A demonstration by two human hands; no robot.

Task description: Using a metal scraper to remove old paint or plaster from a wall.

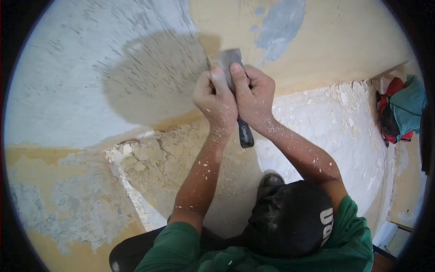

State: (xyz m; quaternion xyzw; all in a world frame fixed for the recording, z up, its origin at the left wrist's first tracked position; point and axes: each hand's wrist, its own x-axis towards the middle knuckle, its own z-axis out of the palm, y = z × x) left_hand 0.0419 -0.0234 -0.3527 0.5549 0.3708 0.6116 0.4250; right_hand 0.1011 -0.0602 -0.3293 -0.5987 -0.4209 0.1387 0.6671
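Both my hands, side by side, grip a scraper (pixel 232 56) with a flat metal blade and a black handle that sticks out below them. My left hand (pixel 215 97) has its thumb along the blade, and my right hand (pixel 255 95) presses its thumb on the blade too. The blade is at the wall (pixel 217 20), near the border of a grey-white scored area and yellow paint; whether its edge touches cannot be told. Pale flakes and dust cover my wrists and forearms.
Broken plaster and flakes (pixel 170 153) lie along the foot of the wall on the pale floor (pixel 316 125). Red and teal cloth items (pixel 404 105) are heaped at the far right. A second wall (pixel 74 190) with peeling paint stands at the left.
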